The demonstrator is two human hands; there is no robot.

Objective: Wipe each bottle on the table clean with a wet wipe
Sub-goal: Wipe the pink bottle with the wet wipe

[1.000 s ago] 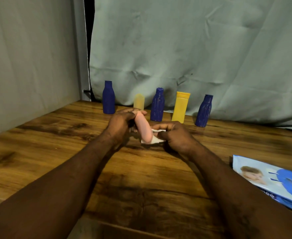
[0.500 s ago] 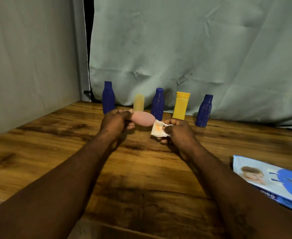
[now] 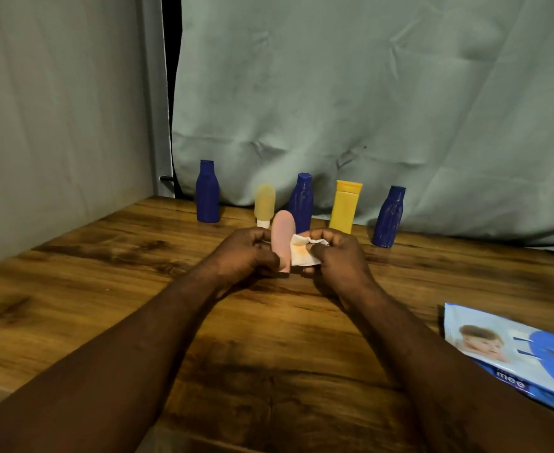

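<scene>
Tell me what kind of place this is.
Likely a makeshift indoor recording corner: a wooden table in front of a creased cloth backdrop, with a wipes pack lying on it.

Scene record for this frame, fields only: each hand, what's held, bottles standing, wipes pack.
left hand: holds pink bottle roughly upright
right hand: pinches wet wipe against the bottle's side
wipe state: orange stain showing
back row, standing: three blue bottles, pale yellow bottle, yellow tube
wipes pack: flat on table, right edge
</scene>
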